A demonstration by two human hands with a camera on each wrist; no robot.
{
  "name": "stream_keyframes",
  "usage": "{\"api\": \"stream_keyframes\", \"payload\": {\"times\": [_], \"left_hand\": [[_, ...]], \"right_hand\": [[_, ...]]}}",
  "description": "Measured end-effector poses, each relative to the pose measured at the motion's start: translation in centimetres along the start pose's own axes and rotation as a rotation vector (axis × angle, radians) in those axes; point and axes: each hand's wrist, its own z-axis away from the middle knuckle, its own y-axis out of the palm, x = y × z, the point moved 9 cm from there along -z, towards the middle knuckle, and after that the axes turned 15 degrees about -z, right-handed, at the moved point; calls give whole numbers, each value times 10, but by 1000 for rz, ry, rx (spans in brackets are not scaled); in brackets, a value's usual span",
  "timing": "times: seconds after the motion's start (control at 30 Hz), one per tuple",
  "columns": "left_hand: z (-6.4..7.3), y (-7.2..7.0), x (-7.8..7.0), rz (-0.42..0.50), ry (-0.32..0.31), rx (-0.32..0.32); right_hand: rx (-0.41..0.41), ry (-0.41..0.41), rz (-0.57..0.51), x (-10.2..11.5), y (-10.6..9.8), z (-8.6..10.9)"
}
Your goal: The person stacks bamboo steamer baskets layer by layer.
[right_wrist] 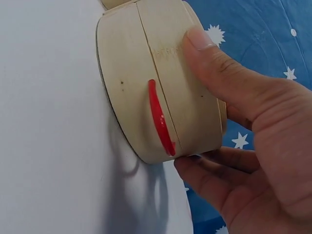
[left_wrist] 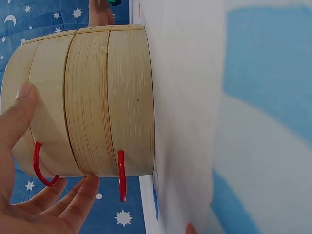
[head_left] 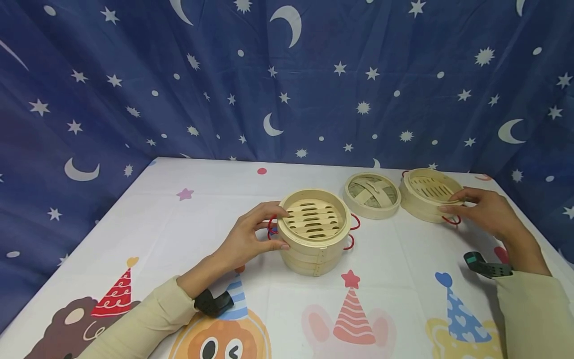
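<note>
Two bamboo steamer baskets (head_left: 316, 254), one stacked on the other, stand near the middle of the table with red loop handles on both sides. My left hand (head_left: 251, 232) grips the stack from its left side; in the left wrist view the thumb (left_wrist: 23, 105) lies along the upper tier. At the right, my right hand (head_left: 486, 212) holds a single bamboo steamer basket (head_left: 419, 207) by its right rim, just above a red handle (right_wrist: 160, 117). Slats show inside the upper basket of the stack and inside the single one.
A round woven bamboo lid (head_left: 373, 197) lies on the table between the stack and the single basket. The white tablecloth (head_left: 215, 219) carries printed party-hat animals. Behind the table hangs a blue curtain (head_left: 314, 85) with moons and stars.
</note>
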Motion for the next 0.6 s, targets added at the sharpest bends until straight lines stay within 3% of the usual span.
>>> {"api": "stream_keyframes", "payload": {"times": [0.33,0.6], "left_hand": [[0,0,1,-11,-14,5],[0,0,2,-12,-26,10]], "right_hand": [[-80,-82,-1,14,-11,2],[-108,-149,-75,37,-19,11]]}}
